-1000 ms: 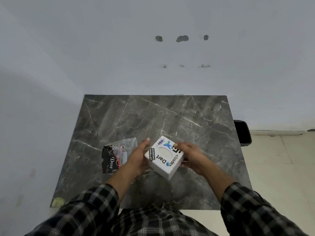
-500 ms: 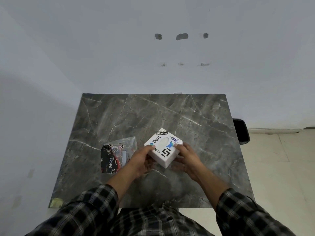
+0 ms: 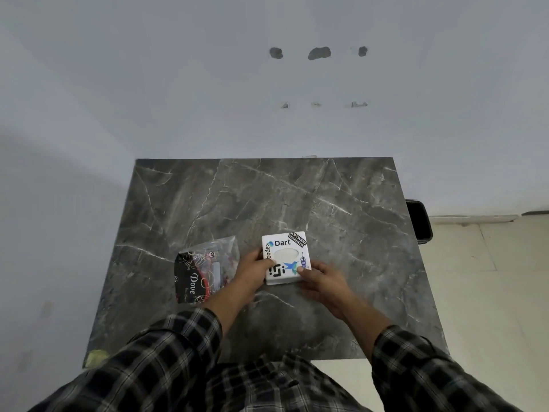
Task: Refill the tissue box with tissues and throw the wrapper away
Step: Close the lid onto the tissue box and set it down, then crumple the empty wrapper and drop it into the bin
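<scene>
The left hand (image 3: 252, 272) and right hand (image 3: 322, 282) are being held forward, fingers curled inward facing each other, plaid-sleeved forearms converging.

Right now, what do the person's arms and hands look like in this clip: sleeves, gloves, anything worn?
Both hands are bare: the left hand and right hand show no gloves, and no rings or watch can be made out. Each forearm is uncovered up to a pushed-up sleeve. The left sleeve and right sleeve are the same dark plaid fabric, black crossed with pale grey-white lines.

Table (image 3: 267, 197) beyond the tissue box (image 3: 285, 257) lies open (wrapper (image 3: 202, 272) left).
</scene>
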